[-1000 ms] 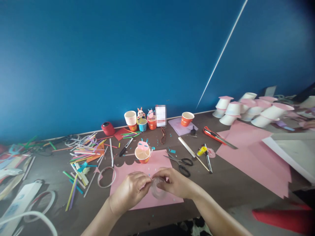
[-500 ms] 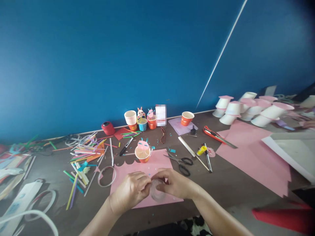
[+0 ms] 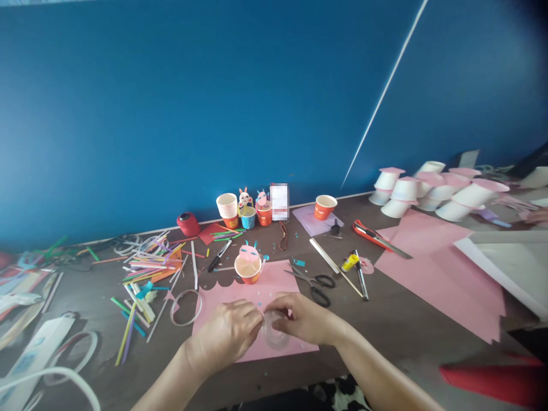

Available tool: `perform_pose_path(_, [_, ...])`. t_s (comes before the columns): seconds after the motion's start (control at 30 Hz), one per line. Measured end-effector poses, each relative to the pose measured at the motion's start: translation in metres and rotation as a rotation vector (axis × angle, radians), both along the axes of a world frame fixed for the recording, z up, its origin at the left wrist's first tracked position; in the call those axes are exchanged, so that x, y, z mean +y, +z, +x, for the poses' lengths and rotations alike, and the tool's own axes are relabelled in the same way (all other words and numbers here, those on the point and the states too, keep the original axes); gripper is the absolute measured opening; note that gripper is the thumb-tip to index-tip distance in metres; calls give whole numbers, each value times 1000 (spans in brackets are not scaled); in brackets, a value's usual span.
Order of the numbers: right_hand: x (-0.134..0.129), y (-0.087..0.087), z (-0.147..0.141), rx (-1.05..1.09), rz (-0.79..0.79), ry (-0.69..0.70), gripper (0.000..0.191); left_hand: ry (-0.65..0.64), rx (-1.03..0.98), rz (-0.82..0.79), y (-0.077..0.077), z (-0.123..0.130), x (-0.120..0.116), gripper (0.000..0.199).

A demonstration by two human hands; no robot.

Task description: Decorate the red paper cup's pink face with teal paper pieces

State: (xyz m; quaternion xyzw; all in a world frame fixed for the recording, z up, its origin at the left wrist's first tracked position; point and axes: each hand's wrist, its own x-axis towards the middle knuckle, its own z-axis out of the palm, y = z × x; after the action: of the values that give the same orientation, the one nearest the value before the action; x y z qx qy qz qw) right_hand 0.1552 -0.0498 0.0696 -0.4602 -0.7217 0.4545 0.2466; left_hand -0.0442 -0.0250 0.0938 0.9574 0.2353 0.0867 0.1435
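A roll of clear tape [image 3: 276, 332] is held over a pink paper sheet [image 3: 226, 299], with the fingers of my right hand [image 3: 297, 319] wrapped round its upper part. My left hand [image 3: 233, 328] is closed at the roll's left edge, its fingertips pressed together; what they pinch is too small to make out. Just beyond my hands, a red paper cup [image 3: 249, 271] with a pink paper face stands at the sheet's back edge. Black-handled scissors [image 3: 314, 282] lie to the right of the sheet.
Left are a double-sided tape ring [image 3: 186, 308], coloured strips [image 3: 149, 260] and a power strip [image 3: 40, 348]. Cups [image 3: 226, 205] stand along the wall. Right lie a red cutter [image 3: 377, 237], a glue stick [image 3: 350, 262], large pink sheets [image 3: 436, 262] and white cup figures [image 3: 398, 197].
My left hand and forearm have shifted very slightly left and down. My right hand stays round the tape roll, almost unmoved.
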Motion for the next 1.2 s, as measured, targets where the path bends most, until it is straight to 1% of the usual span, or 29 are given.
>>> perform_pose_path(0.1, [-1,4,1,-51,19,37,27,-41,69,83,2,0,-2,13])
perform_pose_path(0.2, [-3,7,0,-94,51,73,27,-74,76,118,2,1,-4,11])
perform_pose_path(0.37, [-5,8,-1,-101,36,113,27,-78,28,94,-3,0,-7,11])
perform_pose_path(0.47, [-4,7,0,-72,-1,115,26,-46,-10,16,-5,-1,-7,11])
perform_pose_path(0.53, [-2,4,0,-9,-22,88,27,45,-82,-98,-5,-1,-5,12])
perform_pose_path(0.6, [-1,0,0,99,-63,37,27,208,-194,-286,-6,0,-3,12])
perform_pose_path(0.67, [0,-6,-2,234,-128,-46,27,383,-332,-500,-10,2,-1,13])
perform_pose_path(0.73, [1,-12,-6,338,-156,-161,27,487,-465,-692,-16,6,-1,18])
perform_pose_path(0.8, [0,-16,-9,375,-104,-262,25,494,-578,-866,-25,11,-3,24])
perform_pose_path(0.9, [0,-17,-11,343,3,-318,20,470,-716,-1131,-37,17,-9,25])
perform_pose_path(1.03, [-1,-13,-10,241,99,-323,17,566,-878,-1412,-46,22,-14,17])
perform_pose_path(1.1, [-1,-12,-9,176,155,-309,16,603,-927,-1508,-47,23,-14,15])
perform_pose_path(1.2, [-2,-10,-7,97,238,-267,18,672,-989,-1606,-50,24,-14,16])
